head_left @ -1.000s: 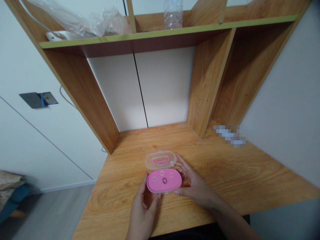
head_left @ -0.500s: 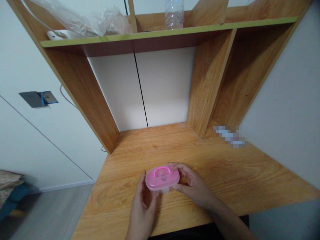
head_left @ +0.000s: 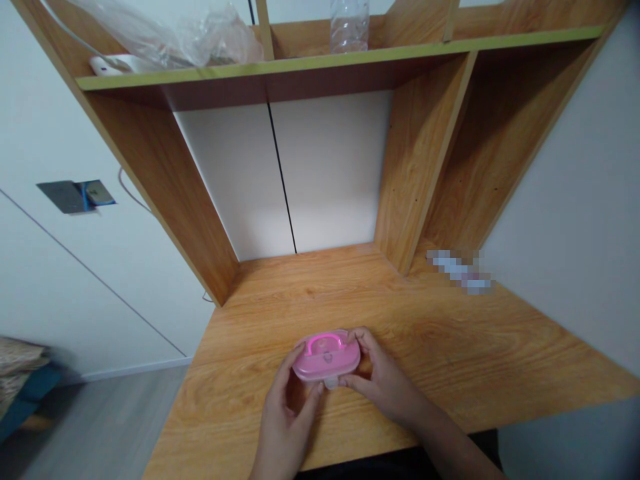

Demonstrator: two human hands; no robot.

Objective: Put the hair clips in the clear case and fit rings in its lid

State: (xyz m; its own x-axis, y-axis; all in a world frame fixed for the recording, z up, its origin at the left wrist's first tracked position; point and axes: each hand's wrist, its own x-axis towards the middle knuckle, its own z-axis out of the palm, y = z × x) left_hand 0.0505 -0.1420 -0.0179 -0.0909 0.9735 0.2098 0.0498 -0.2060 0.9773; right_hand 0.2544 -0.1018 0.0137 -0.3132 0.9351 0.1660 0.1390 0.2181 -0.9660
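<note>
Wooden desk (head_left: 450, 347) under a shelf (head_left: 320, 63), lower centre of frame. Pink case (head_left: 326, 357) sat on it, clear lid down. Left hand (head_left: 285, 413) gripped its left end, right hand (head_left: 383, 380) gripped its right end.

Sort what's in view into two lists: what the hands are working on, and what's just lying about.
In hand:
- pink box, lid shut, on the desk
- left hand at its left end
- right hand at its right end

Lying about:
- plastic bottle on the shelf
- crumpled plastic bag on the same shelf
- white object beneath the bag
</note>
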